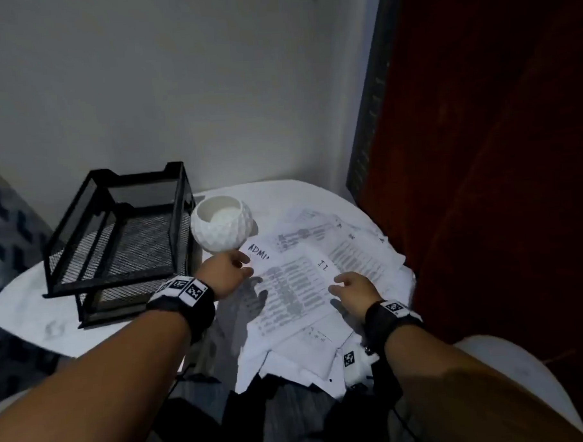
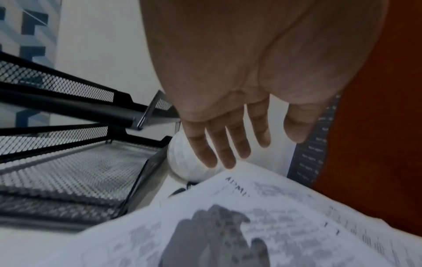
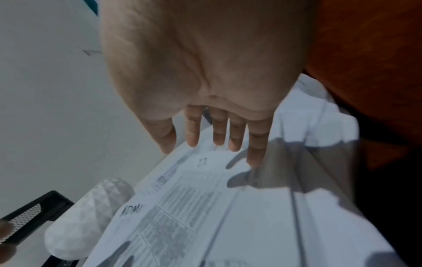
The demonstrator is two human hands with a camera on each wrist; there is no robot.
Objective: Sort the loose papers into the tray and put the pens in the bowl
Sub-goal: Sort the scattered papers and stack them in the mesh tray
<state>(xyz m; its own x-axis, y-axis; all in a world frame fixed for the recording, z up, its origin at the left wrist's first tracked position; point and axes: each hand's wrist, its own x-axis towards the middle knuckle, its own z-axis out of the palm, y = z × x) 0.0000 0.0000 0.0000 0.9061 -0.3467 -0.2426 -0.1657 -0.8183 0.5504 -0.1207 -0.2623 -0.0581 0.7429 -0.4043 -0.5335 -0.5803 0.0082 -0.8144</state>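
Observation:
A heap of printed papers (image 1: 306,280) covers the right half of the small white table (image 1: 30,315). The top sheet (image 2: 262,216) carries a handwritten "ADMI" heading. My left hand (image 1: 232,268) hovers over the heap's left edge with fingers (image 2: 219,153) spread and straight, holding nothing. My right hand (image 1: 349,286) hangs just above the middle of the heap, its fingers (image 3: 237,133) also straight and empty. A white faceted bowl (image 1: 222,225) stands behind the left hand, beside the black mesh tray (image 1: 117,241). A dark pen-like shape (image 2: 180,189) peeks from under the papers by the bowl.
The two-tier tray (image 2: 68,171) fills the table's left side, both tiers bare. A grey wall stands behind, a dark red curtain (image 1: 497,145) on the right. Papers overhang the near table edge above my lap. A white chair edge (image 1: 510,361) shows at lower right.

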